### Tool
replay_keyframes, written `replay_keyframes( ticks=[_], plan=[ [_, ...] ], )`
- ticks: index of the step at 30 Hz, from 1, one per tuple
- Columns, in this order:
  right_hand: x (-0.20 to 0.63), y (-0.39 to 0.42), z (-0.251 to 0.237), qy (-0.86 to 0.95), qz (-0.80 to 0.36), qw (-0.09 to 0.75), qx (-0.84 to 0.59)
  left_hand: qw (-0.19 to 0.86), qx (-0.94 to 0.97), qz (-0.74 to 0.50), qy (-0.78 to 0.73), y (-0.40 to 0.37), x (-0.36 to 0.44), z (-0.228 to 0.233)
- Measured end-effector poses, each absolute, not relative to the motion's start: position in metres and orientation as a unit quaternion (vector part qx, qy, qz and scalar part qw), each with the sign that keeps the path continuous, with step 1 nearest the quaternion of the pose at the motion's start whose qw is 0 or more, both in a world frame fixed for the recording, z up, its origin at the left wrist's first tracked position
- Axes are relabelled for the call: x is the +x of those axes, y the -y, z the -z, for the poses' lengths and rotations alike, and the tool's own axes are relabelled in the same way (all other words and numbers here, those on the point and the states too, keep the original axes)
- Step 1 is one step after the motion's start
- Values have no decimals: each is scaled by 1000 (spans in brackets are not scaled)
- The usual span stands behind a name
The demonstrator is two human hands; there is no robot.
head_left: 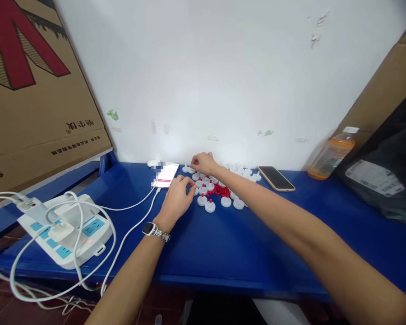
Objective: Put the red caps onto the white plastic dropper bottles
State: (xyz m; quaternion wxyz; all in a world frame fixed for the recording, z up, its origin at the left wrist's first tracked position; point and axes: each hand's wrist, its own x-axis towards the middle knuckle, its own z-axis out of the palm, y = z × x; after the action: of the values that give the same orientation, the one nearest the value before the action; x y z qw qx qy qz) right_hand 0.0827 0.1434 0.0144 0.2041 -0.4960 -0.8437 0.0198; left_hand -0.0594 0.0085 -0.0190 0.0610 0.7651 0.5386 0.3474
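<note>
My left hand [177, 195] rests on the blue table [223, 243], fingers curled narrow, their tips at the near left side of a cluster of small white caps [219, 187]. I cannot tell whether they pinch a cap or only touch one. A watch [151, 229] with a metal band sits on that wrist.

My right hand [203, 161] reaches further, to the back of the cluster close to the table's rear edge by the white wall [223, 67]. Its fingers are drawn together and point down at the caps on the far left of the group; what they grip is too small to tell.

The caps lie near the middle of the rear edge, some with red tips on top, around a little heap of red pieces [221, 190].

Just left of the cluster a lit phone [166, 175] lies flat, with a white cable [135, 205] running to a power strip [67, 230] at the table's left edge. Right of the caps lies a dark phone [276, 178], and near the rear right corner stands a bottle [331, 154] of orange drink. A cardboard box [30, 90] leans at the left.
</note>
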Motion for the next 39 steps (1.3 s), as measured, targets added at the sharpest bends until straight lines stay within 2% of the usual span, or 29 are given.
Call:
replay_keyframes(
  ticks=[5, 8, 11, 13, 18, 21, 26, 29, 39],
  plan=[
    [106, -87, -24, 767, -158, 416, -462, 14, 734, -435, -522, -5, -52, 15],
    [124, -48, -18, 746, -227, 452, -433, 5, 756, -437, -487, -1, -44, 13],
    [141, -23, -10, 746, -230, 438, -446, 34, 796, -399, -455, 4, -38, 14],
    [150, -16, -7, 760, -169, 403, -481, 47, 814, -368, -447, 6, -37, 14],
    [161, -13, -5, 801, 12, 217, -557, 49, 822, -335, -458, 11, -38, 13],
    [157, -14, -4, 810, 42, 137, -569, 48, 828, -328, -452, 11, -37, 12],
    [154, -15, 1, 830, 62, 82, -548, 49, 829, -321, -455, 9, -37, 12],
    [157, -14, 2, 835, 62, 106, -536, 51, 826, -327, -456, 9, -37, 13],
    [157, -6, -5, 787, -131, 336, -500, 67, 826, -341, -443, 13, -35, 12]
  ],
)
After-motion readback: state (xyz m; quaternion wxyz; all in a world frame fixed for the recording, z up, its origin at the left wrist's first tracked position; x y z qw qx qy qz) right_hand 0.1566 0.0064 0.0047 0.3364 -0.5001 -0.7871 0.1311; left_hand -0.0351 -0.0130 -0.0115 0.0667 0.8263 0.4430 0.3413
